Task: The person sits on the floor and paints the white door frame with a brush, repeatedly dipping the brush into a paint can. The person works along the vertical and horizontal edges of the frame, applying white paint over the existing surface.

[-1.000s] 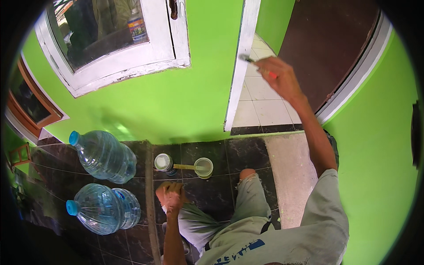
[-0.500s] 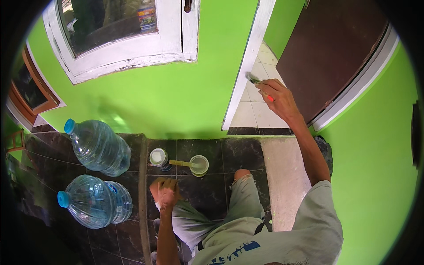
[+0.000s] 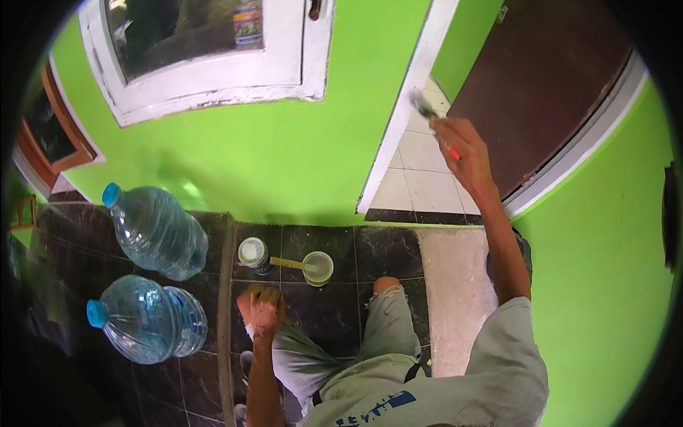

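Note:
In my right hand [image 3: 466, 149] is a paintbrush [image 3: 427, 109] with a reddish-orange handle end. Its bristles touch or nearly touch the white door frame [image 3: 398, 132]. My left hand [image 3: 263, 306] rests on my bent left knee, fingers loosely bent and partly hidden, with nothing seen in them. Ahead of that knee stand a white-topped paint can [image 3: 252, 252] and a clear plastic cup [image 3: 319, 268] of pale contents. A flat wooden stick [image 3: 286, 262] lies across the cup's rim toward the can.
Two large clear water bottles [image 3: 160, 235] with blue caps lie at left on dark tiles. A white-framed window [image 3: 213, 103] is set in the green wall [image 3: 284, 156]. Beyond the frame are a dark brown door [image 3: 541, 85] and pale floor tiles. A dark bag [image 3: 523, 256] sits beside my right arm.
My right hand has moved up and slightly right, taking the paintbrush higher along the door frame. The whole view has shifted a little. My left hand stays on the knee.

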Demonstrator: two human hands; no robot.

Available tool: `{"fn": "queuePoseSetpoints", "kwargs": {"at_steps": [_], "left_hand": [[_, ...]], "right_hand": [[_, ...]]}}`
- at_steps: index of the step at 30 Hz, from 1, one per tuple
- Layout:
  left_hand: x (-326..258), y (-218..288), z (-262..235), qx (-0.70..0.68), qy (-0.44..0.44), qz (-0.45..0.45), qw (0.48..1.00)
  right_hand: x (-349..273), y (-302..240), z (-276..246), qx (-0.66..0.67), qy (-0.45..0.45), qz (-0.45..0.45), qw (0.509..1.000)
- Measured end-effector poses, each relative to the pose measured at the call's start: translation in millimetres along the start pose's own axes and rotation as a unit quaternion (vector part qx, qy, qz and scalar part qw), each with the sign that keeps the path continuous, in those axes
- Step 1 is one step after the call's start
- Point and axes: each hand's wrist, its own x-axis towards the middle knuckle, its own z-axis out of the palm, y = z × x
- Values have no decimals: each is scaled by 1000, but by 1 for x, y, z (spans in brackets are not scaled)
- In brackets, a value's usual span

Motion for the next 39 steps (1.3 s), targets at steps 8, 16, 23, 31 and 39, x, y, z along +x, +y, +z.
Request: {"fn": "queuePoseSetpoints", "kwargs": {"at_steps": [8,16,23,31,39], "left_hand": [[-10,-4,8,1,-8,9,1000],[-12,3,-6,-22,9,-24,999],[-1,13,29,0,-36,-144,989],[47,7,187,-308,172,-469,810],[79,-1,153,-337,122,-175,917]], "right_hand": [[-104,-66,62,353,-103,333,868],[-203,-170,203,391,-249,372,804],[-220,-190,237,357,-276,350,821],[-231,-191,193,383,-209,421,795],[-256,-183,155,430,-195,515,716]]}}
